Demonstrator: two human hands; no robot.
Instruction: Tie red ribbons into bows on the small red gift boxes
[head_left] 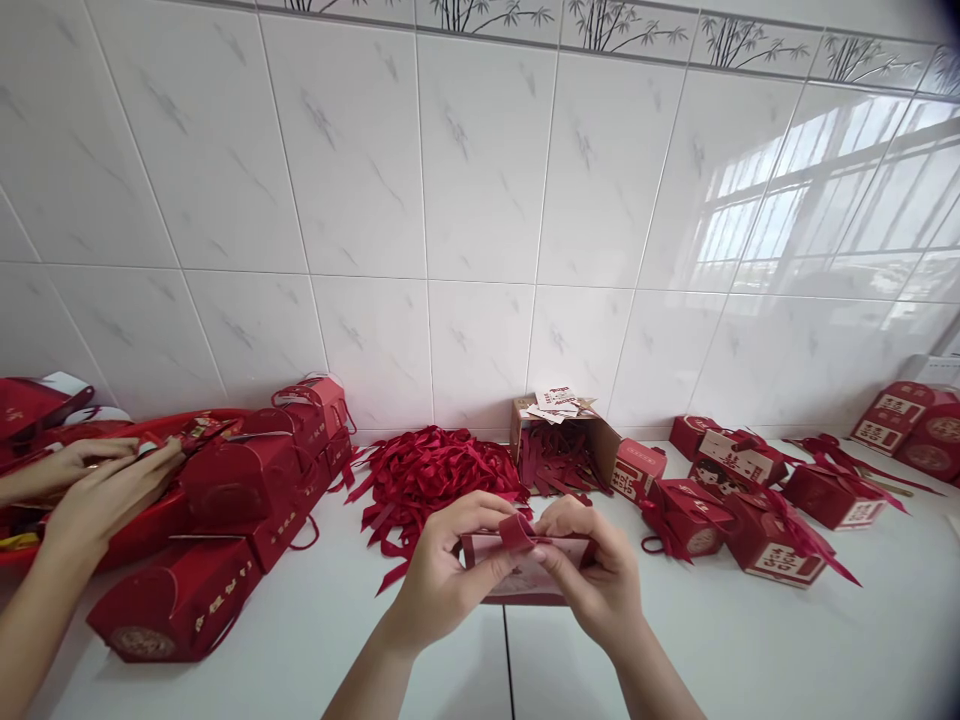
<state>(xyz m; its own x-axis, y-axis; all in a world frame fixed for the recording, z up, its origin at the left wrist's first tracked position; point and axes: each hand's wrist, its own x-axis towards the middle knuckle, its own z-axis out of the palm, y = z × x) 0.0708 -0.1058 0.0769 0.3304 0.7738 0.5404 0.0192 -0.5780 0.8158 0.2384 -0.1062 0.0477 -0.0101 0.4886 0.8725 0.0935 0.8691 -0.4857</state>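
At the table's middle a small red gift box [551, 598] with a pale printed side is between my two hands. A flat red ribbon [515, 532] loops up over its top edge. My left hand [459, 565] is closed around the box's left side, its thumb against the ribbon. My right hand [589, 560] is closed on the right side, thumb and fingertips pinching at the ribbon by the top edge. The fingers hide much of the box, and the far ends of the ribbon do not show.
Behind my hands lie a heap of red ribbons [439, 480] and an open cardboard box [604, 455] of darker strips. Several ribbon-tied boxes [780, 540] stand at right. Stacked red boxes [187, 600] stand at left, where another person's hands [112, 480] work over a red basin [142, 525].
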